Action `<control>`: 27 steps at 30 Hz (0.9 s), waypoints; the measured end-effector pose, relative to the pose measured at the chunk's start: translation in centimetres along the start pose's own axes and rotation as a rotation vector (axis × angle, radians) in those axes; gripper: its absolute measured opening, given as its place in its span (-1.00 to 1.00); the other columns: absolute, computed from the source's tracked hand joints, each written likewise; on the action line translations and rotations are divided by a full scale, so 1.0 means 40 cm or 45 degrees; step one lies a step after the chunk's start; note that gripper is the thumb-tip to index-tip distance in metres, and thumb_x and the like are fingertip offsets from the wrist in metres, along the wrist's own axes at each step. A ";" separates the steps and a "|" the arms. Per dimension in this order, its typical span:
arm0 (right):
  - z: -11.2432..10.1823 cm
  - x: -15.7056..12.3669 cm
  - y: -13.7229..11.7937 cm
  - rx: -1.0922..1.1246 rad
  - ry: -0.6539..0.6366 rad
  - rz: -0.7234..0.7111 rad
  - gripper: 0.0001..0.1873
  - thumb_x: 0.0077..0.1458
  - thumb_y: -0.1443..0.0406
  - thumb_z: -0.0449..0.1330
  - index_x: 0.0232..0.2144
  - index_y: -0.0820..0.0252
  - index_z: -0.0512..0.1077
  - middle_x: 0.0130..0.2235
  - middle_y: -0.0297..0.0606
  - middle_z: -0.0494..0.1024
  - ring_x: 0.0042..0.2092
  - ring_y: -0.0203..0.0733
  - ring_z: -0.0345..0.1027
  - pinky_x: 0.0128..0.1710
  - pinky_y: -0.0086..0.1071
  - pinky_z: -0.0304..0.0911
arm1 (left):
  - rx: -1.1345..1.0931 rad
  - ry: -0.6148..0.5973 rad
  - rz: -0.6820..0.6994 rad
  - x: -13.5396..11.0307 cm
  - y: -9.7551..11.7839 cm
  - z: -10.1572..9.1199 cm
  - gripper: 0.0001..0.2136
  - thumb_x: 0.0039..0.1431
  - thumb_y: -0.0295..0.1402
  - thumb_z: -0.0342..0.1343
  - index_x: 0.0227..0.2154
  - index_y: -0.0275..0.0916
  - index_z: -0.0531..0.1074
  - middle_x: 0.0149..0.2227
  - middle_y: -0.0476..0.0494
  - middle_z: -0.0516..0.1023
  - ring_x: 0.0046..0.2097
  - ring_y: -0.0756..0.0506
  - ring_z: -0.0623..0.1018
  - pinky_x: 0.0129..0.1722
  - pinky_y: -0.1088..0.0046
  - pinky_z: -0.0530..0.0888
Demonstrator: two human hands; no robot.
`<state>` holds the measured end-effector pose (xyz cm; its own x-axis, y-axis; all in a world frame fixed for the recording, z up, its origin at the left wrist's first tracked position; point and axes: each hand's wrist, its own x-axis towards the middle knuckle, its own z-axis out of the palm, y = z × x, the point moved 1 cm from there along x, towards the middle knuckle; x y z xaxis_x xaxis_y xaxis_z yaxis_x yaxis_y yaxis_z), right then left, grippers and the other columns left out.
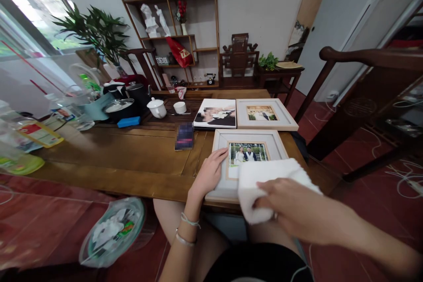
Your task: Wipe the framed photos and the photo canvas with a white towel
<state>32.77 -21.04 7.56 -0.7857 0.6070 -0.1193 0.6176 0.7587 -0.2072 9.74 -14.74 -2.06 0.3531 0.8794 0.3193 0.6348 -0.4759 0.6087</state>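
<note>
A picture frame (221,188) with a pale wooden border and a grey mat lies flat at the table's front edge, a photo (243,153) of two people in its middle. My left hand (211,171) rests on its left side, fingers stretched out across the mat towards the photo. In my right hand (280,198) a thick folded white towel (277,172) is gripped. The towel covers the frame's lower right part, and a loose end hangs past the front edge. Some of my right fingers are hidden in its folds.
Behind lie a second picture frame (287,114) and a photo album (216,123). A phone-like dark object (184,136) sits to the left. Further left on the wooden table (132,158) are a lidded cup (157,108), a blue sponge (128,122) and bottles (39,134). A bin (114,229) stands below.
</note>
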 end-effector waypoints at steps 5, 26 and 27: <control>-0.140 0.067 0.128 -0.470 0.342 0.580 -0.47 0.03 0.46 -0.02 0.06 0.20 0.36 -0.28 -0.05 0.56 -0.28 0.05 0.44 -0.32 -0.19 0.27 | 0.008 0.004 -0.006 -0.003 -0.008 0.004 -0.56 0.26 -0.56 -0.20 0.14 -0.17 0.31 0.23 -0.13 0.28 0.26 -0.12 0.25 0.26 0.16 0.22; -0.037 0.150 0.234 -0.567 0.123 0.389 -0.48 -0.13 0.56 0.03 -0.10 0.18 0.47 -0.31 -0.06 0.56 -0.15 0.07 0.41 0.00 0.02 0.07 | 0.023 -0.004 0.014 -0.003 -0.006 0.004 -0.56 0.27 -0.55 -0.19 0.15 -0.16 0.29 0.23 -0.14 0.28 0.26 -0.12 0.25 0.26 0.16 0.22; -0.042 0.143 0.236 -0.582 0.127 0.413 -0.48 -0.14 0.55 0.04 -0.10 0.18 0.47 -0.31 -0.06 0.56 -0.14 0.08 0.40 0.01 0.03 0.06 | 0.019 0.002 0.019 -0.003 -0.005 0.003 -0.56 0.27 -0.55 -0.19 0.15 -0.15 0.29 0.23 -0.14 0.28 0.26 -0.12 0.25 0.26 0.16 0.22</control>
<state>34.16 -9.99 6.53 -0.5597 0.8287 -0.0100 0.7966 0.5413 0.2691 9.65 -14.73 -2.32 0.3616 0.8721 0.3297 0.6393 -0.4894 0.5931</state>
